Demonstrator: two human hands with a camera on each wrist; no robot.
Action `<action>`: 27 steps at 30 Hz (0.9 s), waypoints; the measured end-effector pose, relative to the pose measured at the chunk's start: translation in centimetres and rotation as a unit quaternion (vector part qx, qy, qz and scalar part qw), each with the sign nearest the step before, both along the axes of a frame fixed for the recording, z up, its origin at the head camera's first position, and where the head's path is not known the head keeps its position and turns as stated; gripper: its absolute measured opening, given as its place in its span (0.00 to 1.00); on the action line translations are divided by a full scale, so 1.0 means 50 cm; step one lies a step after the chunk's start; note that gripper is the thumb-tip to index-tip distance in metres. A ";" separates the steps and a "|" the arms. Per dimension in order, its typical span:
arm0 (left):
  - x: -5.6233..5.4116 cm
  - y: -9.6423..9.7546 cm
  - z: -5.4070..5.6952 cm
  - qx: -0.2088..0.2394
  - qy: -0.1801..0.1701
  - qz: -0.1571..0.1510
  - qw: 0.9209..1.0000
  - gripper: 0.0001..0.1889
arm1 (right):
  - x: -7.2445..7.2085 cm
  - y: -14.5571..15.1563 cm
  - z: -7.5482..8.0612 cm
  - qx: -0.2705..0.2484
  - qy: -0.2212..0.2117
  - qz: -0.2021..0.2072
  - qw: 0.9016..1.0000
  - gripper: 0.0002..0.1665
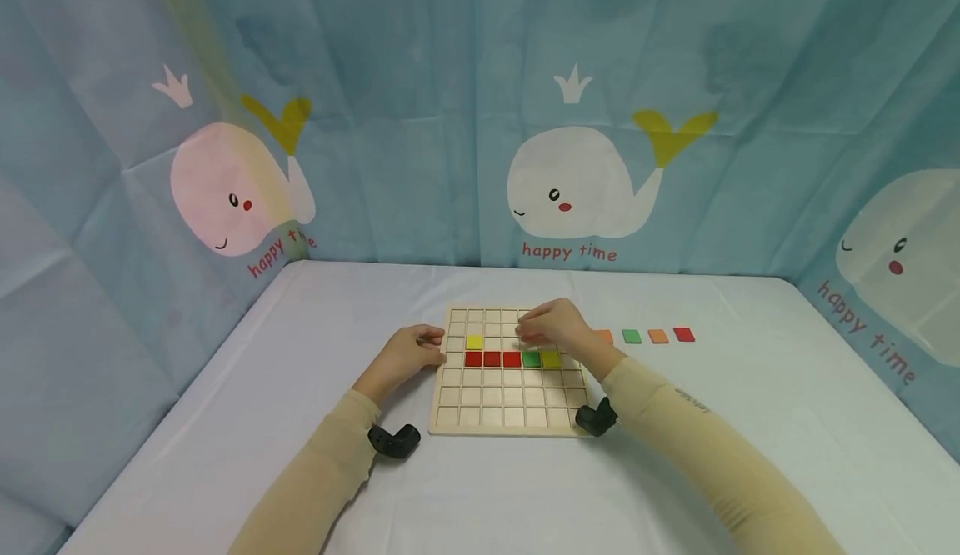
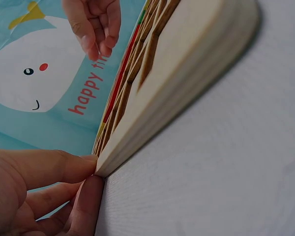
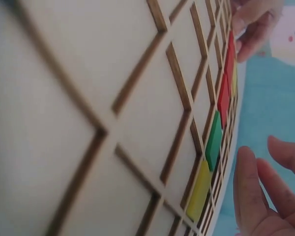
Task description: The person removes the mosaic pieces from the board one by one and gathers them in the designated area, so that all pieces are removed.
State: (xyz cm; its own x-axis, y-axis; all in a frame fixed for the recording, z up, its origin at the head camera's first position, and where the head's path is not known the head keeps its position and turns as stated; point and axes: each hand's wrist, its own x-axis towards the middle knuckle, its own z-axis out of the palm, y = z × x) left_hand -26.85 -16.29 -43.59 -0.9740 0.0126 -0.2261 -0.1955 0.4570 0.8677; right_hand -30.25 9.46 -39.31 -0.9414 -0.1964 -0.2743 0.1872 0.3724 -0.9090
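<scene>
A wooden grid board (image 1: 491,416) lies on the table with a row of square tiles in its cells: three red tiles (image 1: 492,359), then a green tile (image 1: 531,359) and a yellow tile (image 1: 551,360). Another yellow tile (image 1: 474,342) sits one row farther back, at the left. My left hand (image 1: 405,357) pinches the board's left edge between thumb and finger, as the left wrist view shows. Over the right half of the board hovers my right hand (image 1: 557,327). Its fingers (image 3: 248,187) are loosely bent and apart, with nothing between them in the right wrist view.
Right of the board, loose tiles lie in a line: an orange tile (image 1: 604,336) partly behind my right wrist, a green tile (image 1: 632,336), another orange tile (image 1: 657,336) and a red tile (image 1: 683,334). A whale-print curtain (image 1: 420,180) stands behind the white table (image 1: 315,305).
</scene>
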 end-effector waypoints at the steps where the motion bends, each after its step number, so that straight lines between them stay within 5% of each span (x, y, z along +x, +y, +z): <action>1: 0.001 0.001 -0.001 -0.001 -0.001 0.001 1.000 0.26 | 0.001 -0.003 -0.001 0.000 -0.004 -0.001 1.000 0.17; 27: 0.001 -0.002 0.001 0.004 0.002 -0.009 1.000 0.26 | -0.014 -0.087 -0.016 -0.027 -0.057 0.009 0.998 0.14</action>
